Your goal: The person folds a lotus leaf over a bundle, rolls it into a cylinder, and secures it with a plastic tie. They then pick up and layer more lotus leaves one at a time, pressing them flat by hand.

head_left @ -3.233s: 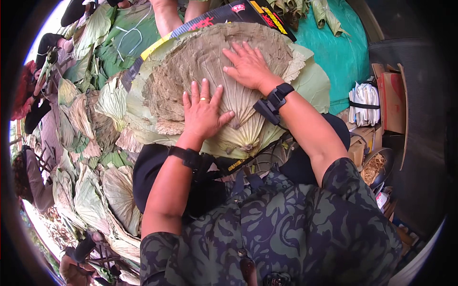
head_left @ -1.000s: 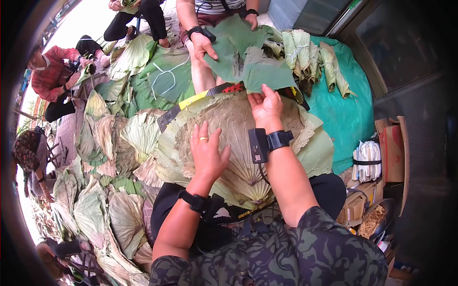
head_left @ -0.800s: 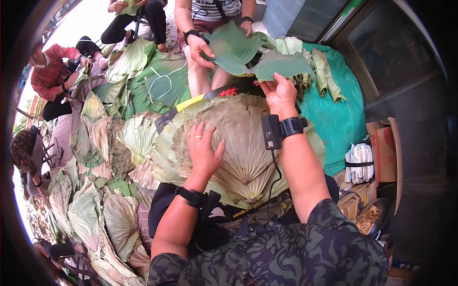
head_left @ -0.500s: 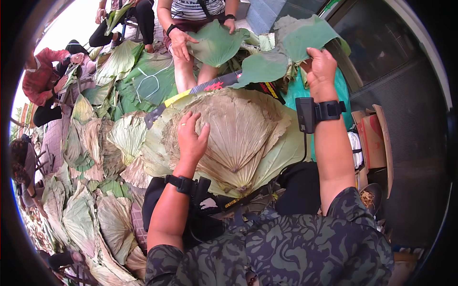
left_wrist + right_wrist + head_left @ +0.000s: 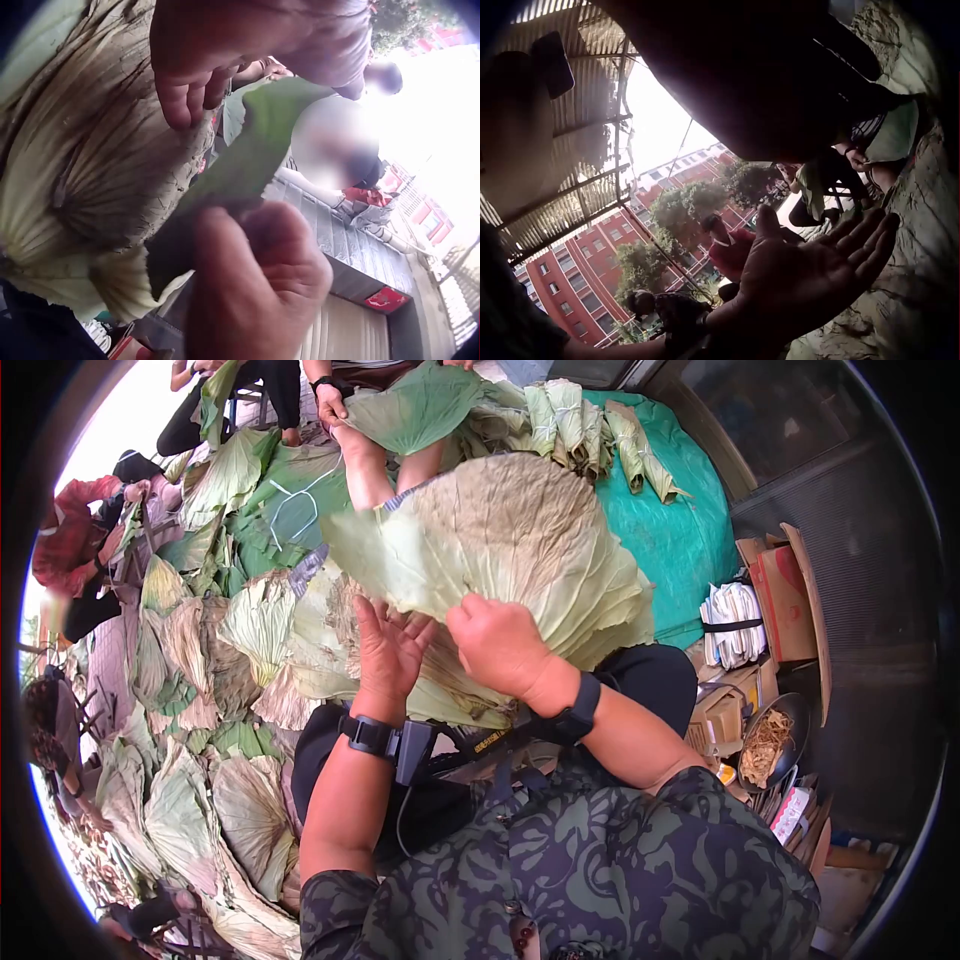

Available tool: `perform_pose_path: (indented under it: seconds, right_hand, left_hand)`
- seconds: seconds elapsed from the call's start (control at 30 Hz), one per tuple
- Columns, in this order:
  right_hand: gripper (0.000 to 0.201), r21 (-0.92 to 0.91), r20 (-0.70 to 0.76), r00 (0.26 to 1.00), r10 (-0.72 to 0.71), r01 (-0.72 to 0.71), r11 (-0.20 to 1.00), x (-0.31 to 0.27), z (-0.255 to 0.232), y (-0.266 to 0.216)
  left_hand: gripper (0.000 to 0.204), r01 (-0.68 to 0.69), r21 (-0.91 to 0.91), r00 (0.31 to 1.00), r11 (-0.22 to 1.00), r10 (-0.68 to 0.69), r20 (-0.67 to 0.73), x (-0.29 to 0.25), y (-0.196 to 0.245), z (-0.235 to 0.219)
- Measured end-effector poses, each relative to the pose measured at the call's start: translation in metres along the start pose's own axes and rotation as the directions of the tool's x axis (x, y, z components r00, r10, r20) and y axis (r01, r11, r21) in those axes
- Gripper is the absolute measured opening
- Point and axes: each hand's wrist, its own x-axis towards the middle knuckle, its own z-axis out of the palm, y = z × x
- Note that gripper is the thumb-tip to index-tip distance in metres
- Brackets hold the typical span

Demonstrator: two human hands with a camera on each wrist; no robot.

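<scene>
A: Head view first. The right hand point(image 5: 498, 645) grips the near edge of a big pale leaf point(image 5: 520, 540), fingers curled round it, and the leaf stands raised and tilted over the lap.

B: And the left hand point(image 5: 388, 645)?

A: Palm up, fingers straight and a little apart, right beside the right hand and under the leaf's lower edge. Below both lies a stack of dried leaves point(image 5: 320, 650) across the knees.

B: What's around them?

A: More leaves spread on the ground point(image 5: 200, 760) to the left, tied leaf bundles point(image 5: 570, 420) on a green sheet point(image 5: 690, 530) at the top, a cardboard box point(image 5: 785, 600) on the right. Another person's hand point(image 5: 330, 405) holds a green leaf point(image 5: 415, 405) opposite.

B: Left wrist view?

A: Close and blurry. The left hand's fingers point(image 5: 187, 90) hang loosely bent at the top, holding nothing. The right hand point(image 5: 259, 285) fills the bottom, with a leaf edge point(image 5: 240, 165), green from this side, running into its grip. The dried leaves point(image 5: 90, 172) sit behind.

B: Right wrist view?

A: Mostly dark, the right hand itself a shadow; I can't tell its fingers here. The left hand point(image 5: 810, 270) shows clearly, palm open, fingers straight and near together, against the leaf point(image 5: 922, 225) at the right edge.
</scene>
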Motion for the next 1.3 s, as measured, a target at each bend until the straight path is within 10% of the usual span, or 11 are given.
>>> perform_pose_path:
  seconds: [0.2, 0.4, 0.5, 0.57, 0.67, 0.87, 1.07, 1.13, 1.2, 1.23, 1.3]
  right_hand:
    - [0.022, 0.247, 0.109, 0.987, -0.117, 0.087, 0.965, -0.04, 0.056, 0.01]
    - [0.022, 0.342, -0.235, 0.937, 0.258, -0.169, 0.924, -0.07, 0.047, 0.054]
    - [0.02, 0.663, 0.075, 0.728, 0.682, -0.548, 0.511, -0.106, 0.056, 0.06]
    - [0.029, 0.712, 0.537, 0.28, 0.795, -0.656, -0.251, -0.119, 0.056, 0.062]
    - [0.044, 0.775, 0.58, 0.225, 0.783, -0.449, -0.445, -0.115, 0.055, 0.071]
    - [0.053, 0.938, 0.306, 0.305, 0.902, -0.257, -0.231, -0.081, 0.073, 0.101]
    - [0.051, 0.803, -0.022, 0.447, 0.894, -0.525, 0.282, -0.079, 0.073, 0.131]
    - [0.055, 0.67, -0.196, 0.37, 0.908, -0.626, 0.399, -0.08, 0.063, 0.134]
    - [0.059, 0.496, -0.442, 0.478, 0.759, -0.574, 0.651, -0.082, 0.057, 0.135]
    - [0.059, 0.496, -0.433, 0.483, 0.761, -0.577, 0.649, -0.076, 0.049, 0.127]
    - [0.06, 0.337, -0.46, 0.727, 0.509, -0.388, 0.858, -0.056, 0.043, 0.106]
  left_hand:
    - [0.037, 0.197, 0.415, 0.85, 0.888, 0.056, -0.523, 0.009, -0.009, -0.025]
    - [0.008, -0.19, 0.371, 0.903, 0.909, 0.31, -0.297, -0.001, -0.011, -0.021]
    - [0.013, -0.011, 0.459, 0.809, 0.889, 0.277, -0.518, 0.004, -0.005, -0.051]
    - [0.013, -0.043, 0.414, 0.812, 0.909, 0.274, -0.516, 0.007, -0.007, -0.068]
    - [0.013, -0.045, 0.366, 0.819, 0.929, 0.245, -0.519, 0.007, -0.005, -0.073]
    - [0.02, -0.092, 0.29, 0.8, 0.953, 0.244, -0.549, -0.002, -0.026, -0.05]
    - [0.029, -0.004, 0.352, 0.796, 0.936, 0.216, -0.565, -0.023, -0.038, -0.047]
    - [0.041, -0.005, 0.448, 0.724, 0.894, 0.312, -0.615, -0.037, -0.041, -0.039]
    - [0.057, -0.168, 0.952, 0.44, 0.257, 0.884, -0.16, -0.036, -0.053, -0.068]
    - [0.07, 0.016, 0.993, 0.456, -0.117, 0.884, 0.097, -0.048, -0.047, -0.049]
    - [0.071, -0.012, 0.921, 0.559, -0.388, 0.761, 0.328, -0.048, -0.045, -0.004]
